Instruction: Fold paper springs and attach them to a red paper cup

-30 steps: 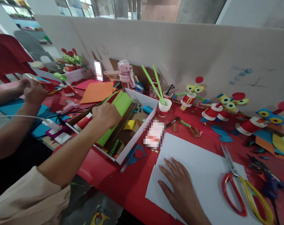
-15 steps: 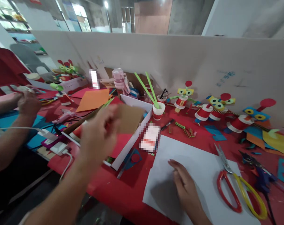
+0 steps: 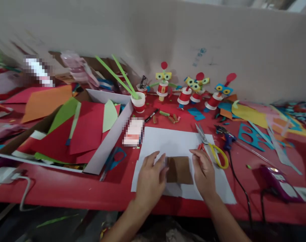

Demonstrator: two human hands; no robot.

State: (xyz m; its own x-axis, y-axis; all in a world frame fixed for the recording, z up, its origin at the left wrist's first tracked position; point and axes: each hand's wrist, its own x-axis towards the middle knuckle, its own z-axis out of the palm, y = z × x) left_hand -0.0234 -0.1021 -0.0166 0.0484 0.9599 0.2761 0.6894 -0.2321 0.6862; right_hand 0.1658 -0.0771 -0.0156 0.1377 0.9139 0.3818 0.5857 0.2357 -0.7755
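A brown piece of cardboard (image 3: 183, 170) lies flat on a white sheet of paper (image 3: 165, 139), with what looks like a crease or shadow edge down it. My left hand (image 3: 151, 176) is at its left edge, fingers loosely spread; whether the fingertips touch it is hard to tell. On the other side, my right hand (image 3: 203, 173) is beside the right edge, fingers slightly bent and apart. Scissors (image 3: 217, 157) with a red and a yellow handle lie partly on the sheet, just behind my right hand, which hides part of the red handle.
A cardboard box (image 3: 110, 141) of coloured paper stands left, near a phone (image 3: 133, 131). Behind are a paper cup (image 3: 138, 102) with green strips and several cup figures (image 3: 163, 88). Right lie a glue gun (image 3: 228, 139), its cord, blue scraps (image 3: 251, 136) and a purple device (image 3: 279, 185).
My view has swung right and down. My left hand has come from over the box to the white sheet, where the brown cardboard, earlier over the box, now lies. The right hand stays by the sheet.
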